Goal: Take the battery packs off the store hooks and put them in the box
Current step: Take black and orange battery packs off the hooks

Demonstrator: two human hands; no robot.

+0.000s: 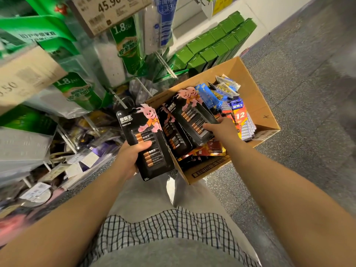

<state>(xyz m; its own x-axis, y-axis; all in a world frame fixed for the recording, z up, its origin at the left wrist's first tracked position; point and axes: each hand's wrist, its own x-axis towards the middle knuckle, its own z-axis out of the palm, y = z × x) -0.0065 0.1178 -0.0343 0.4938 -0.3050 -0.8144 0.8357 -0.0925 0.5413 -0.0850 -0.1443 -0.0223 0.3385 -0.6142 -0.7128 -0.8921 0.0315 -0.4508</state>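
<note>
My left hand (129, 158) grips a black battery pack (143, 139) with a pink bunny print, held upright just left of the cardboard box (256, 89). My right hand (221, 129) reaches into the box and holds the lower edge of a second black pack (189, 110), thumb on its front; this pack lies tilted over a third black pack (171, 132) inside. Blue and orange battery packs (238, 114) fill the right side of the box. The metal store hooks (165, 64) stick out of the rack above the box.
The rack on the left holds green-and-white packaged goods (127, 45) and price tags (107, 12). Green cartons (215, 45) are stacked behind the box. The box stands on grey speckled floor (308, 74), which stretches to the right.
</note>
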